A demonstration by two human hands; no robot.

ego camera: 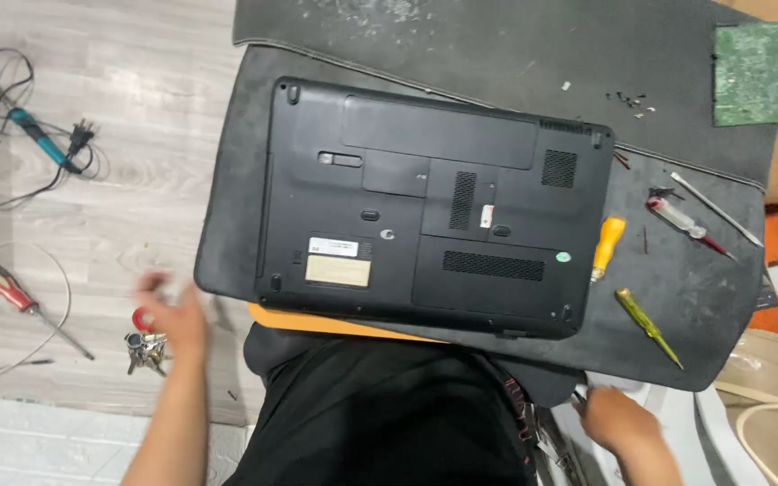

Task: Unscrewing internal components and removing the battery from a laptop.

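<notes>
A black laptop (429,207) lies upside down, its underside with vents and cover panels facing up, on a dark grey mat (677,297) seen from above. All places below are given from this laptop.

The person's left hand (168,310) is off the mat, just past the laptop's lower left corner, over a pale wooden floor (137,180). It is blurred, fingers spread loosely, holding nothing clearly; it hovers at a small red ring-shaped object (143,318) and a bunch of keys (144,349). Whether it touches them cannot be told.

The right hand (619,418) is below the laptop's lower right corner, at the mat's edge. Its fingers curl, but what it grips, if anything, cannot be told.

Just right of the laptop lie an orange-handled screwdriver (607,247) and a yellow-green screwdriver (646,327). Further right sit a red-tipped tester pen (686,225) and a thin metal tool (716,210). A green circuit board (748,74) rests near the upper right. Far to the left, on the floor, are a blue soldering iron (40,137) with cable and a red-handled screwdriver (20,301).
</notes>
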